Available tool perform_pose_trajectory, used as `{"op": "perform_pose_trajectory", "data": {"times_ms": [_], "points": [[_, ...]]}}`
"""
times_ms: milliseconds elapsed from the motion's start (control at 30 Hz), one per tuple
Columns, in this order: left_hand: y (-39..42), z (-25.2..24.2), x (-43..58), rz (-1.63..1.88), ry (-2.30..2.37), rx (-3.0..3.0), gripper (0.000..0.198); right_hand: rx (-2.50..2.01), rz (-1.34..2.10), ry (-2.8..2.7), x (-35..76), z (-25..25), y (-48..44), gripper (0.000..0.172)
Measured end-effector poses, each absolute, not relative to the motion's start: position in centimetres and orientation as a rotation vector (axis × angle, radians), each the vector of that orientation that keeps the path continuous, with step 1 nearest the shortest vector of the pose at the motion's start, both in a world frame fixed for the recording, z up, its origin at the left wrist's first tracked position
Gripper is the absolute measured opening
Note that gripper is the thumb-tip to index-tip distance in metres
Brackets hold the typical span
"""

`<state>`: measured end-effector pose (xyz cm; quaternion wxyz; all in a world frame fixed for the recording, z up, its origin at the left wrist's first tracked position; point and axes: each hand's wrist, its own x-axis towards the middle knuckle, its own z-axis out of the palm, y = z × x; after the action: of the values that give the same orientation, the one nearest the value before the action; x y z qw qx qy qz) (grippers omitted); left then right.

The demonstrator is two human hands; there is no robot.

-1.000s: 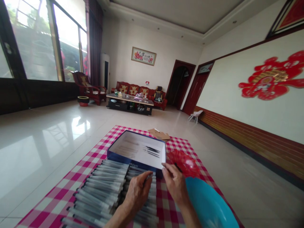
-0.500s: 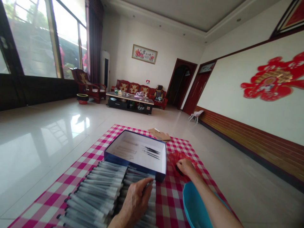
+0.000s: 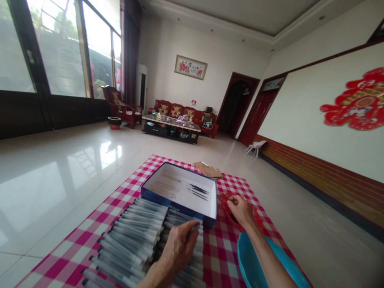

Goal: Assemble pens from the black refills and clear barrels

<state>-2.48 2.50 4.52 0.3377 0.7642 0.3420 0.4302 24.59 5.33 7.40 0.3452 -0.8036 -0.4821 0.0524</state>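
My left hand [image 3: 181, 244] is closed in a pinch over a pile of pens. A slim pen end shows between its thumb and forefinger; the rest is hidden by the hand. The pens [image 3: 129, 236] have clear, frosted barrels with dark ends and lie in two rows. Over a crumpled red plastic bag [image 3: 258, 218], the fingers of my right hand [image 3: 242, 210] are pinched together. Whatever they hold is too small to make out. Dark contents show in the bag just below them. A shallow blue box [image 3: 177, 206] with a white inside holds several thin black refills [image 3: 198, 193] and pale, clear ones.
A turquoise basin [image 3: 249, 260] stands under my right forearm. Pieces of brown cardboard [image 3: 210, 171] lie behind the box on the pink checked tablecloth [image 3: 99, 228]. Across the tiled floor are a low coffee table [image 3: 171, 126], a wooden sofa and a small chair [image 3: 255, 148].
The view has turned slightly left, so everything sits farther right. My right hand has risen a little over the red bag. My left hand keeps its pinch in nearly the same place.
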Motion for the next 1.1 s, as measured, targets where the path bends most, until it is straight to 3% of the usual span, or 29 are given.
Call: {"op": "perform_pose_trajectory", "data": {"times_ms": [167, 333, 1100], "points": [[2.3, 5.0, -2.6, 1.139, 0.881, 1.998, 0.024, -1.687, 0.45, -1.238, 17.8, 8.1, 1.4, 0.036], [2.1, 5.4, -2.6, 1.257, 0.821, 2.006, 0.023, -1.267, 0.911, -0.88, 13.5, 7.2, -1.3, 0.037], [2.3, 4.7, -2.7, 1.188, 0.835, 2.144, 0.025, -1.374, 0.82, -1.136, 12.1, 6.3, -2.2, 0.032]]}}
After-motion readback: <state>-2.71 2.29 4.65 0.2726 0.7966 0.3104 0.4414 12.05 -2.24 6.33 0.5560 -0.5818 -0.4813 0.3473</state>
